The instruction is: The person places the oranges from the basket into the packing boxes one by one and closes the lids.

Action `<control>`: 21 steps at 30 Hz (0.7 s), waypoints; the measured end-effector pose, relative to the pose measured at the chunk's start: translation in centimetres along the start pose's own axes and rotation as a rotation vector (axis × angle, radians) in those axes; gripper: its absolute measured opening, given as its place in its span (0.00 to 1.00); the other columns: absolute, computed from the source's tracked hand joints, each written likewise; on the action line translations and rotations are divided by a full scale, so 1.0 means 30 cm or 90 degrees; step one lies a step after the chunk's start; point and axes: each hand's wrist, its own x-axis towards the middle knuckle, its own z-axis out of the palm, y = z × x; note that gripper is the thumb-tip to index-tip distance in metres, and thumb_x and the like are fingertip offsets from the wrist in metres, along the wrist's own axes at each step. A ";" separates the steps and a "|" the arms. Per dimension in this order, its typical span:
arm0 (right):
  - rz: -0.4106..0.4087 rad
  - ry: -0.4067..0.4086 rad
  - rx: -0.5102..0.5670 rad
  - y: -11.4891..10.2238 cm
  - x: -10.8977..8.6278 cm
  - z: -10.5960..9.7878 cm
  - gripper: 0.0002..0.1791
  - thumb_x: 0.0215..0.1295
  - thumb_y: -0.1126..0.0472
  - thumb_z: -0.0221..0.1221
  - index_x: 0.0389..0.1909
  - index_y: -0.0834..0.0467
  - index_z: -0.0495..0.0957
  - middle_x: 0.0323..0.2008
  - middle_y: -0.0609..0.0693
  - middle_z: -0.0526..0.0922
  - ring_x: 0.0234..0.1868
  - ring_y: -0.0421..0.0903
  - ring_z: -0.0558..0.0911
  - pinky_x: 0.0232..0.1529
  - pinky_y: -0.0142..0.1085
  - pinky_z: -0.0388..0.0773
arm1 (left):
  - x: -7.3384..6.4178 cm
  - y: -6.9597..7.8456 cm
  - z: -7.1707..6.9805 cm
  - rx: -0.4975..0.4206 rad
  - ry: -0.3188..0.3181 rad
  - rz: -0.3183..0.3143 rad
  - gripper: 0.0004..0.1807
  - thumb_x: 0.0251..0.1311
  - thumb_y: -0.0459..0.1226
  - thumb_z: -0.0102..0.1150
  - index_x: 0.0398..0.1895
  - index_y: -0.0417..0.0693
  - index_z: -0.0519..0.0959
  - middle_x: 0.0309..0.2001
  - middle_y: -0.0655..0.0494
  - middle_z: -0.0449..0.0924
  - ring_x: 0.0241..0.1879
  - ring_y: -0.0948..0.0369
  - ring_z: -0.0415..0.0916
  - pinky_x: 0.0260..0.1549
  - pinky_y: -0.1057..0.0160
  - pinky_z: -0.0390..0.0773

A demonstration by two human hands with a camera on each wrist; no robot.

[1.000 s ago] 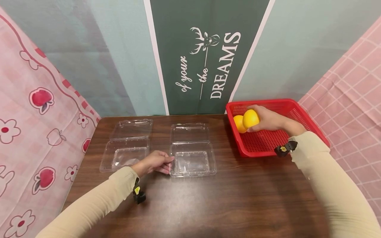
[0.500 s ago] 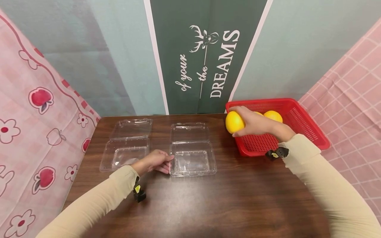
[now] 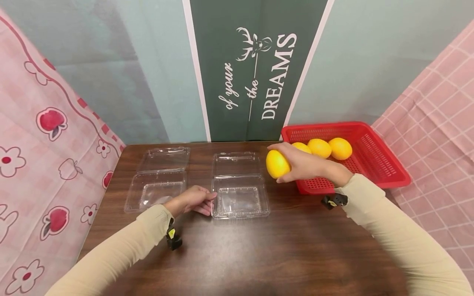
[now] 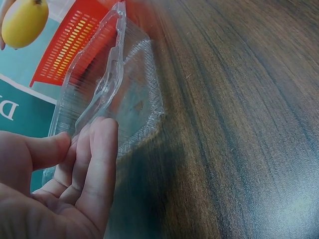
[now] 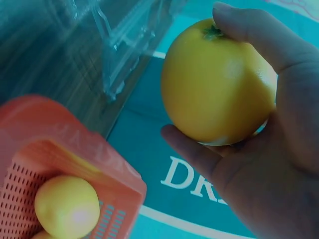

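Orange [image 3: 277, 163] gripped in right hand [image 3: 305, 163], held above the desk [image 3: 237, 255] between basket and clear container. Change: a second ago it was within the red basket [image 3: 383, 156]; now past its left rim, so removal looks done, placement not yet. Three other oranges [image 3: 319, 148] visible in basket. Left hand [image 3: 194, 200] pinches left edge of clear container [image 3: 240, 201], lid open. Second container [image 3: 161, 187], also open, further left.
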 end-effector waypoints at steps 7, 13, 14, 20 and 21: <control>-0.033 -0.001 0.029 -0.035 0.015 0.053 0.53 0.45 0.58 0.80 0.72 0.55 0.61 0.59 0.52 0.71 0.57 0.50 0.71 0.54 0.49 0.80 | 0.003 -0.003 -0.003 0.002 -0.004 -0.001 0.14 0.76 0.35 0.52 0.30 0.37 0.75 0.22 0.52 0.76 0.20 0.62 0.79 0.26 0.64 0.86; -0.056 -0.030 0.055 -0.073 0.031 0.110 0.53 0.47 0.58 0.79 0.73 0.55 0.60 0.61 0.52 0.69 0.57 0.49 0.71 0.55 0.47 0.80 | 0.002 -0.003 -0.011 0.003 -0.007 0.003 0.13 0.76 0.35 0.52 0.32 0.36 0.75 0.23 0.52 0.77 0.20 0.62 0.79 0.26 0.64 0.86; -0.062 -0.036 0.055 -0.077 0.034 0.120 0.53 0.48 0.57 0.79 0.73 0.55 0.59 0.61 0.52 0.68 0.57 0.49 0.71 0.55 0.47 0.79 | 0.001 -0.003 -0.011 0.002 -0.008 0.003 0.13 0.76 0.35 0.52 0.33 0.35 0.75 0.23 0.52 0.77 0.20 0.62 0.79 0.26 0.64 0.86; -0.069 -0.042 0.062 -0.088 0.057 0.174 0.53 0.47 0.56 0.79 0.72 0.55 0.59 0.60 0.51 0.69 0.57 0.48 0.72 0.54 0.44 0.81 | 0.000 0.001 -0.007 0.000 -0.007 0.003 0.13 0.76 0.35 0.52 0.33 0.34 0.75 0.23 0.52 0.77 0.20 0.62 0.79 0.27 0.63 0.86; -0.069 -0.040 0.063 -0.088 0.060 0.182 0.53 0.47 0.56 0.79 0.72 0.55 0.60 0.60 0.50 0.69 0.57 0.48 0.72 0.55 0.44 0.80 | 0.002 0.001 -0.006 -0.001 -0.007 0.002 0.13 0.76 0.35 0.52 0.33 0.35 0.75 0.23 0.52 0.77 0.20 0.62 0.79 0.27 0.63 0.86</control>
